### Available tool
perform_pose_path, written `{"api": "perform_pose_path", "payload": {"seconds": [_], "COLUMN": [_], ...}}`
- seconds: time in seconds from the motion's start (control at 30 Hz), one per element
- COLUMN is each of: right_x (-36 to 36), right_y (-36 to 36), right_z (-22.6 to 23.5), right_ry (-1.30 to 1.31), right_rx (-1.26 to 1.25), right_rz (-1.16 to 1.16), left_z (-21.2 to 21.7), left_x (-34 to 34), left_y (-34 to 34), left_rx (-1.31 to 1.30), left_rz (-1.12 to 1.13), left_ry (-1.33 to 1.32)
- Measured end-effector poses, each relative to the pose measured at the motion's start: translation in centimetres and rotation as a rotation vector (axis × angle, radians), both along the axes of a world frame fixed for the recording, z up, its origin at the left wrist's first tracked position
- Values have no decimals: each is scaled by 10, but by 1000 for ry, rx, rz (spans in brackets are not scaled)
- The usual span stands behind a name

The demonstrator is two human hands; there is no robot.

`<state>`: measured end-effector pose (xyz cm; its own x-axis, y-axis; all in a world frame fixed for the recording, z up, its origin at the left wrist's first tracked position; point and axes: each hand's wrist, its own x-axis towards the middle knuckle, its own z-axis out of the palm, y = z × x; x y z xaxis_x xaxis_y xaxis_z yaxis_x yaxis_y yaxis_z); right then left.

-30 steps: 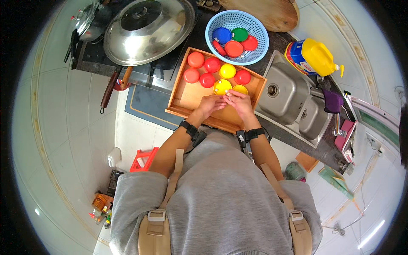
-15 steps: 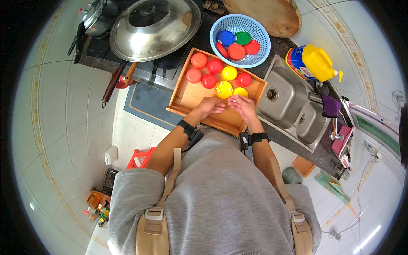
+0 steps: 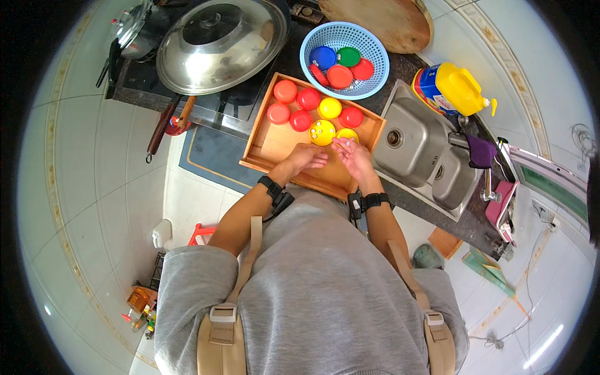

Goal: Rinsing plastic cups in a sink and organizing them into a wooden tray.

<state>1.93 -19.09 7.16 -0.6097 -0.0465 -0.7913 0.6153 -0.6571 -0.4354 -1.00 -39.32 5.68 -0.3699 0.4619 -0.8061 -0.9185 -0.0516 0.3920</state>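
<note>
A wooden tray [image 3: 269,147] lies on the counter with several red and yellow round lids at its far end. My left hand [image 3: 307,156] rests low over the tray's near part, fingers curled, nothing visibly in it. My right hand [image 3: 353,157] is palm up beside it with fingers spread; small pale bits lie on the palm and fingertips. Just beyond both hands sits a yellow lid [image 3: 322,132] with small pale pieces on it, and a second yellow lid [image 3: 347,134] is partly behind my right fingers. A blue basket [image 3: 312,75] behind the tray holds red, blue and green lids.
A double steel sink [image 3: 412,144] is right of the tray, with a yellow jug [image 3: 453,87] behind it and a purple cloth [image 3: 481,152] by the tap. A large steel pan lid [image 3: 219,44] covers the stove at left. A round wooden board [image 3: 387,22] lies at the back.
My hands were pressed together over the tray's near edge; now they have parted, the right one turned palm up. The view has shifted slightly.
</note>
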Motion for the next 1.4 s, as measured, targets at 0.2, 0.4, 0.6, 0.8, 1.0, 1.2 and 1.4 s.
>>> {"api": "perform_pose_path", "payload": {"seconds": [0.2, 0.4, 0.6, 0.8, 1.0, 1.2, 1.4], "right_x": [10, 0, -6, 16, 51, 56, 10], "right_y": [21, 35, 41, 57, 58, 50, 56], "right_z": [-9, 11, 23, 51, 62, 66, 82], "right_ry": [-31, 119, 1, 25, 50, 15, 157], "right_rx": [66, 299, 247, 377, 493, 448, 483], "right_rz": [-33, 103, 119, 109, 123, 35, -57], "left_z": [4, 44, 37, 55, -7, -36, 7], "left_x": [-7, -57, -124, -234, -307, -329, -327], "left_y": [-3, -14, -23, 22, 66, 64, 93], "left_rx": [-95, -173, -322, -730, -774, -820, -935], "left_rz": [-174, -271, -412, -581, -1010, -1232, -1056], "left_ry": [114, 287, 571, 1165, 1315, 1499, 1677]}}
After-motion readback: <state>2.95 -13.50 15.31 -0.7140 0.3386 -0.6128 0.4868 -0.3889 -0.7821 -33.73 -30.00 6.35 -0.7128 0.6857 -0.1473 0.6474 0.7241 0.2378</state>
